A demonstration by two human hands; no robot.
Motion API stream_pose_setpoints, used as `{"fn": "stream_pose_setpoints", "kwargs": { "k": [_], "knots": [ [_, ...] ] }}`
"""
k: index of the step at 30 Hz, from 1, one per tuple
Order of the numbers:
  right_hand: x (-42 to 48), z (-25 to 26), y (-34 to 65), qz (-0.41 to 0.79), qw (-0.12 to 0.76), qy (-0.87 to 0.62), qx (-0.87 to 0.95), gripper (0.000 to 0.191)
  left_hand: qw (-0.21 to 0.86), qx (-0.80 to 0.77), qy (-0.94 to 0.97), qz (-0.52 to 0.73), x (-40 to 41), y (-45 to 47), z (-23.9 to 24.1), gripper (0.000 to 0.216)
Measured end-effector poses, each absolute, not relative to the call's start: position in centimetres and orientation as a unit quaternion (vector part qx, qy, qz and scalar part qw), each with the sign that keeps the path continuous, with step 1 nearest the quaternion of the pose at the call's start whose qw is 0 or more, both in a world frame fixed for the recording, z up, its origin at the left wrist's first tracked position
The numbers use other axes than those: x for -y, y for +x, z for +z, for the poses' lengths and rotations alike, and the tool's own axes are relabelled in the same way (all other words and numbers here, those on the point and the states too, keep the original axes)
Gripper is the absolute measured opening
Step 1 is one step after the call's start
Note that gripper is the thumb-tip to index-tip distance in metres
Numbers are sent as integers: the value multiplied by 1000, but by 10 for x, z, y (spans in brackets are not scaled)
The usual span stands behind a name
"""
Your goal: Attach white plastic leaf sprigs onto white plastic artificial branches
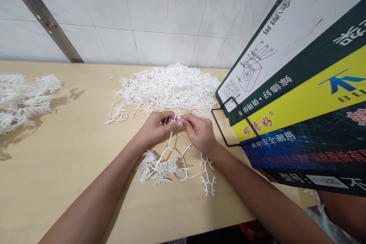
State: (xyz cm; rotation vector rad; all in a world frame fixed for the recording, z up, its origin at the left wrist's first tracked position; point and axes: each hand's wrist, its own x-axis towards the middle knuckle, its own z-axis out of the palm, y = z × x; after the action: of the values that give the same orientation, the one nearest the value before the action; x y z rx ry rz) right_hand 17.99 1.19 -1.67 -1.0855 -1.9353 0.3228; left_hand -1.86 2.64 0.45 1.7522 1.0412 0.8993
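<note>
L hand (161, 126): pinched on white branch (187, 177), nr top.
R hand (200, 131): fingertips narrow, pinching sm. white pc (184, 119).
Branch: rest below fingers, twd wearer.
Loose pcs (177, 87): big heap just beyond fingers.

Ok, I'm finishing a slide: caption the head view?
Left hand and right hand meet at a white branched frame before a white heap.

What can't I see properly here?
In the head view:
White cluster: cut off by the left edge.
Branching white piece: top partly covered by left hand.
Small white piece at right hand: too small to make out.
Limb at lower right: mostly hidden by printed cardboard.
</note>
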Motion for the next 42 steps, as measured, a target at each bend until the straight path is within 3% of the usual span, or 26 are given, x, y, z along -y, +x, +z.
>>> {"fn": "stream_pose_setpoints", "kwargs": {
  "k": [10,18,25,29,32,34,42],
  "knots": [
    [-12,-6,178,412,438,-434,671,17,494,-408,683,351,-29,-20,3,43],
    [-19,-8,182,645,393,-327,568,19,556,-350,686,313,-29,-25,8,35],
    [-20,-4,180,772,389,-239,442,22,610,-327,659,294,-27,-31,6,35],
    [-25,-7,182,699,444,-279,486,29,591,-334,665,311,-28,-34,5,36],
    [-22,-12,178,554,478,-375,569,14,571,-357,666,321,-28,-32,6,37],
    [-17,-15,175,500,478,-386,610,24,562,-367,664,329,-27,-29,7,38],
    [-9,-12,173,457,488,-401,626,30,524,-383,682,337,-24,-24,7,40]
  ]
}}
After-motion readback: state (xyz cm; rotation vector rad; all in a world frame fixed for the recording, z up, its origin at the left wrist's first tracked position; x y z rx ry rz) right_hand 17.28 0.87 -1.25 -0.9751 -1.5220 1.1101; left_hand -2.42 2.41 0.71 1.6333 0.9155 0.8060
